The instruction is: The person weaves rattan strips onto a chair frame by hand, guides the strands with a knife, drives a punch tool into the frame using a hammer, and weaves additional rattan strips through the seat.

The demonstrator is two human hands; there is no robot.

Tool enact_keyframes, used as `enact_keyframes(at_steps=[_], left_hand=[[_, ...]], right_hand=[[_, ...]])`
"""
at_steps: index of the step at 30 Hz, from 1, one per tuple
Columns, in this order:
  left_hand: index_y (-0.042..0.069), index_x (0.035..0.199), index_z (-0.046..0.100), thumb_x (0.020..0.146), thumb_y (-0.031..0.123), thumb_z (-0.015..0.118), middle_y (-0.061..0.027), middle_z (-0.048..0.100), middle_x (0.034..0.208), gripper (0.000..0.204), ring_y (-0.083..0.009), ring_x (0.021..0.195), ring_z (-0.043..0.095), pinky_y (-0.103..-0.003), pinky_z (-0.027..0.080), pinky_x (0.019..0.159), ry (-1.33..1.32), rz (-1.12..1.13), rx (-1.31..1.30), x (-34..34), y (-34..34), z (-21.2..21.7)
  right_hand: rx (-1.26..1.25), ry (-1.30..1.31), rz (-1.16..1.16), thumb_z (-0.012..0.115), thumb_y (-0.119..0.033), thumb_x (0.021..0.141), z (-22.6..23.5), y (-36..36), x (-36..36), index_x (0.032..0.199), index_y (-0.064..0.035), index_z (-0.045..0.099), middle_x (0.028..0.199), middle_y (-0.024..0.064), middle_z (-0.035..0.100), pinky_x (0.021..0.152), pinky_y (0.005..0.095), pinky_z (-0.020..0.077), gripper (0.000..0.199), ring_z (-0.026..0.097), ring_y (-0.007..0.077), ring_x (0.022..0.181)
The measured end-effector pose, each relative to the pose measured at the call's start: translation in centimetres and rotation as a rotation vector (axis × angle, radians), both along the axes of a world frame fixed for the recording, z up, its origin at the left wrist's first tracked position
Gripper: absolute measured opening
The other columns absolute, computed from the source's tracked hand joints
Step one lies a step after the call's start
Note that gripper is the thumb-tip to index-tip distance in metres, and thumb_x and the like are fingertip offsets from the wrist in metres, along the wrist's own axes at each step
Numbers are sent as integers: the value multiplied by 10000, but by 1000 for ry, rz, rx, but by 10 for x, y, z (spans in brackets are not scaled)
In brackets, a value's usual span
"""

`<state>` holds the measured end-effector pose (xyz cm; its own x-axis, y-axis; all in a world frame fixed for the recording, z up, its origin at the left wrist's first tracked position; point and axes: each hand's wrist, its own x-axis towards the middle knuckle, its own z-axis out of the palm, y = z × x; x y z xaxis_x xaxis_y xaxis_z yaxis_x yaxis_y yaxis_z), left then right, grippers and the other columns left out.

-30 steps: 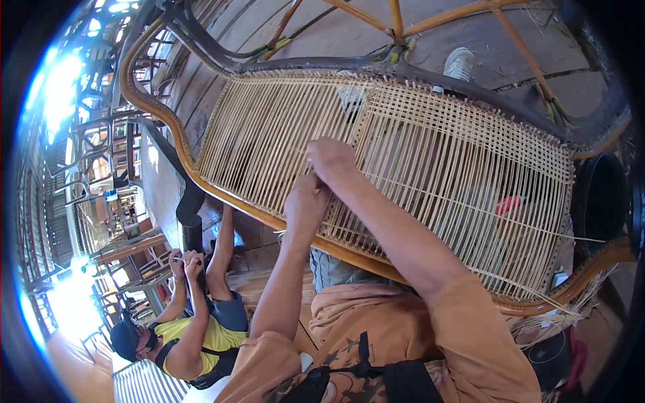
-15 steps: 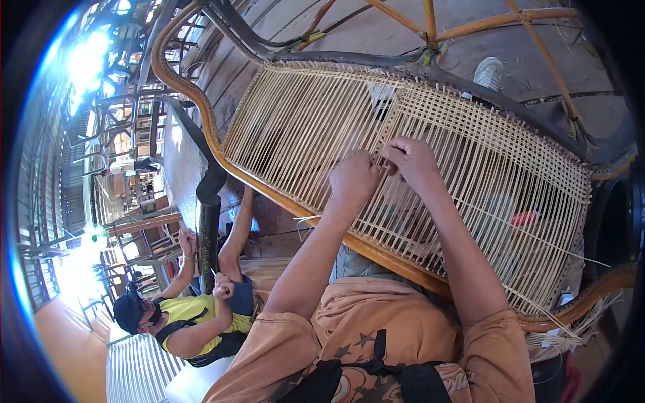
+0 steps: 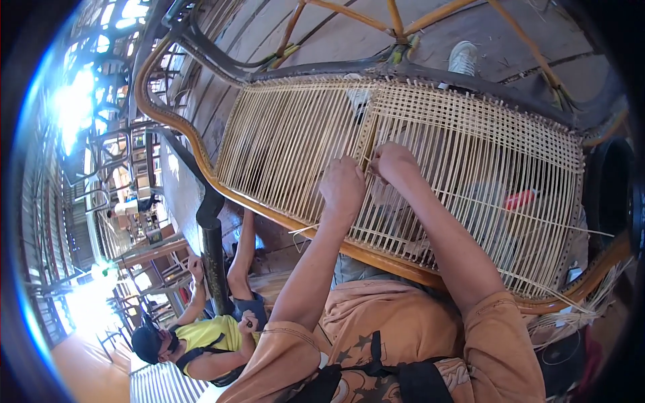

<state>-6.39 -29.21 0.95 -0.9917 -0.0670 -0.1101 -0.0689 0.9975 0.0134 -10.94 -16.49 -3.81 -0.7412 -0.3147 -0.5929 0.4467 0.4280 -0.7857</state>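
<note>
A wooden-framed panel strung with pale cane strands [image 3: 279,138] lies across in front of me. A narrow divider strip [image 3: 367,127] runs through its middle. My left hand [image 3: 342,188] is closed at the strip's left side, knuckles up. My right hand [image 3: 394,163] is closed in a pinch just right of it, fingertips close to the left hand's. Whatever they grip is hidden by the fingers. Along the right half's far edge the cane is cross-woven into a tight grid [image 3: 470,114]; nearer, mostly parallel strands show, with a few crossing ones.
A curved brown rim [image 3: 269,207] borders the panel's near side, and a dark rail [image 3: 316,70] its far side. Loose cane ends [image 3: 578,305] stick out at the near right corner. Under the strands shows a red object [image 3: 521,199]. At left, a person in yellow [image 3: 215,336] works beside a dark post.
My view has shifted and tilted, so the panel sits further left. Both hands stay closed by the divider strip, with their fingers slightly repositioned. The other person's hand has moved.
</note>
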Motion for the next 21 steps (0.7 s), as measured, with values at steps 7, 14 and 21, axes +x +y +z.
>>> enact_keyframes(at_steps=[7, 14, 21], left_hand=[[27, 863, 565, 857, 209, 525, -192, 620, 871, 187, -364, 821, 612, -472, 476, 708, -35, 21, -78, -3, 2, -1], [58, 1043, 590, 858, 90, 485, -173, 603, 983, 215, -389, 902, 591, -454, 484, 777, -34, -224, 199, -18, -16, -1], [56, 978, 610, 852, 153, 555, -179, 620, 945, 168, -381, 881, 601, -440, 492, 742, -144, -256, 217, -34, -50, 0]], right_hand=[[-11, -21, -7, 497, -64, 795, 6, -4, -3, 954, 52, 662, 956, 270, 651, 810, 430, 514, 257, 650, 385, 922], [248, 469, 44, 539, -145, 822, 24, -21, 7, 845, -44, 700, 851, 186, 675, 666, 432, 534, 192, 674, 314, 796], [65, 150, -151, 529, -214, 862, 12, -43, -5, 1013, -49, 654, 1013, 196, 657, 795, 461, 520, 256, 649, 350, 934]])
